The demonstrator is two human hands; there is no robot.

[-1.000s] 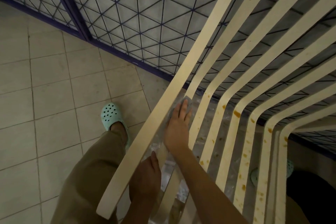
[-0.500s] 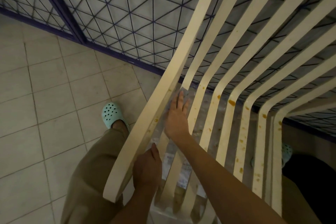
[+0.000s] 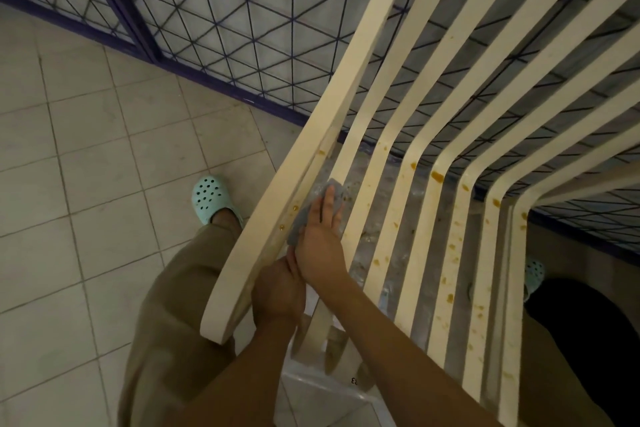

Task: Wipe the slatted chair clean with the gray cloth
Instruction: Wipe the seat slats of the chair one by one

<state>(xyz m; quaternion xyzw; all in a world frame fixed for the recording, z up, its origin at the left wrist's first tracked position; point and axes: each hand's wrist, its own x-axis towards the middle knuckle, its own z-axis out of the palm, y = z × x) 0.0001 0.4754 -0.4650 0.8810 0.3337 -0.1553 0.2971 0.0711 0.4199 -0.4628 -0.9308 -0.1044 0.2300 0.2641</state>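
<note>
The cream slatted chair (image 3: 420,225) fills the right half of the head view, its slats bending from seat up to back and dotted with orange-brown stains. My right hand (image 3: 322,243) lies flat, fingers together, pressing the gray cloth (image 3: 304,210) onto the leftmost narrow slat beside the wide armrest (image 3: 277,225). The cloth shows above the fingertips and left of the palm. My left hand (image 3: 277,291) grips the front end of a slat just below the right hand, under the armrest.
A dark metal lattice fence (image 3: 221,17) runs behind the chair. Beige floor tiles (image 3: 86,184) spread to the left. My feet wear mint clogs, one to the left (image 3: 211,199) and another to the right (image 3: 535,272). Crinkled plastic sheeting (image 3: 374,229) lies under the slats.
My right hand with the cloth has slid down the slat toward me, now touching my left hand. The view has shifted, and more stains on the armrest's inner edge show.
</note>
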